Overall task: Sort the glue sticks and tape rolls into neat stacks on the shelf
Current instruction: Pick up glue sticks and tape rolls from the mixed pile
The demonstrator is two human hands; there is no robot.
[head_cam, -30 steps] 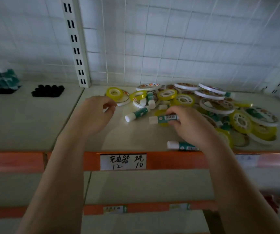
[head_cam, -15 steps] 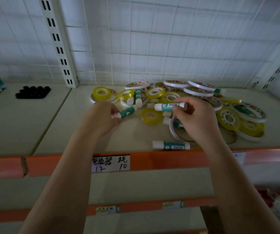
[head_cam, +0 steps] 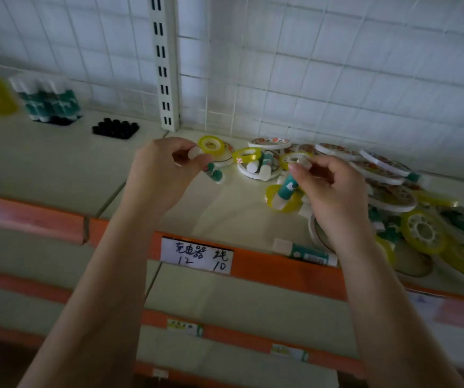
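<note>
at the bottom of the frame two bare forearms reach up over the orange shelf edge with its white handwritten label (head_cam: pixel 197 255). a green-and-white glue stick (head_cam: pixel 305 252) lies just behind that edge, lower right. at centre, the left hand (head_cam: pixel 159 175) pinches a green glue stick with a white cap (head_cam: pixel 209 168), cap up. the right hand (head_cam: pixel 330 191) grips another green-and-white glue stick (head_cam: pixel 286 189), tilted over a yellow tape roll (head_cam: pixel 281 198). a loose pile of white and yellow tape rolls (head_cam: pixel 387 189) spreads right. upper left, blurred, stand upright green glue sticks (head_cam: pixel 48 100) beside a black tray (head_cam: pixel 115 128).
</note>
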